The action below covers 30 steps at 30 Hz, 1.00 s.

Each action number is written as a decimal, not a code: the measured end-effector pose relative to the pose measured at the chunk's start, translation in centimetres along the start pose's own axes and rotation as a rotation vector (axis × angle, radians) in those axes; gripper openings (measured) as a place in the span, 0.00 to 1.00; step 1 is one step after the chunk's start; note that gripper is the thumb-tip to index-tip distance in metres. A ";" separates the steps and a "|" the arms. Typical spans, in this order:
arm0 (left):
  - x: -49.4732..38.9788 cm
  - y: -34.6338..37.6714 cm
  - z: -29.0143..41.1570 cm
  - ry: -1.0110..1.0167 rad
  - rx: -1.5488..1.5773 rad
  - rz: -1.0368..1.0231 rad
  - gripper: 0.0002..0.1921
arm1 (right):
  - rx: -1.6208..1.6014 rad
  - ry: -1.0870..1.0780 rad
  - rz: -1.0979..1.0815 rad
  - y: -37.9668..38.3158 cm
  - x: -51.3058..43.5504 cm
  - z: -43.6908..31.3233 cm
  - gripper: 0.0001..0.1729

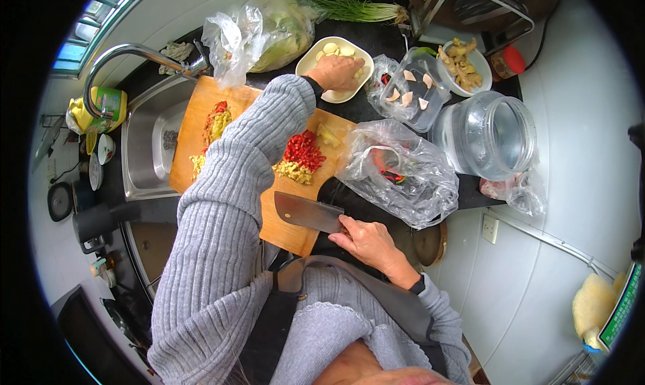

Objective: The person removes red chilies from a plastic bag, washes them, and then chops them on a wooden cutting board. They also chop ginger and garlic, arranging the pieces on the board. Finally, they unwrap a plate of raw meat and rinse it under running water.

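My left hand reaches across into a cream-coloured bowl of peeled garlic cloves. Its fingertips are down among the cloves, so I cannot see whether they grip one. In my right hand is the handle of a cleaver, its blade lying flat over the near edge of a wooden cutting board. Chopped red chili and minced pale yellow pieces sit in piles on the board. More chopped pieces lie to the left, partly behind my left sleeve.
The board overlaps a steel sink under a curved faucet. Right of the board are a plastic bag with chilies, a clear jar, a plastic tub and a bowl of ginger. Bagged leafy vegetable and scallions lie behind.
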<state>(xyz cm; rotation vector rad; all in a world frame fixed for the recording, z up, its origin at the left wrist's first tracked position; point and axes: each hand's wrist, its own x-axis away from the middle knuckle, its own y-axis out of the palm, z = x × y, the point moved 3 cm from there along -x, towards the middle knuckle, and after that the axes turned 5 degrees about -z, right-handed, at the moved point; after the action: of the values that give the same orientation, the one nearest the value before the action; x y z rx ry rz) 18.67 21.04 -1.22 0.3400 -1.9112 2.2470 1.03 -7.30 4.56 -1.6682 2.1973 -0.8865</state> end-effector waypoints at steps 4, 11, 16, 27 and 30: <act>-0.5 0.9 -0.6 0.065 0.141 0.053 0.19 | 0.005 0.002 -0.012 0.0 0.2 -0.1 0.23; 1.6 -2.6 -1.6 -0.040 0.973 0.143 0.17 | -0.017 -0.013 -0.008 -0.1 0.4 -0.6 0.22; 12.3 -6.2 -2.6 0.061 1.721 0.308 0.16 | -0.291 0.081 -0.170 0.3 -0.5 -1.0 0.22; 35.4 8.0 4.4 -0.851 1.469 0.564 0.06 | -0.680 0.571 -0.627 0.9 -5.4 -0.6 0.21; 32.4 8.9 6.2 -0.463 0.402 0.754 0.13 | -0.727 0.611 -0.540 0.4 -5.6 -0.8 0.20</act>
<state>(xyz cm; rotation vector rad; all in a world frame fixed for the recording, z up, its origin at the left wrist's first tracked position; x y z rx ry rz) -14.45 12.92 0.48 0.2202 -2.0066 3.3160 2.09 -1.78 4.06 -2.7203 2.7272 -0.8425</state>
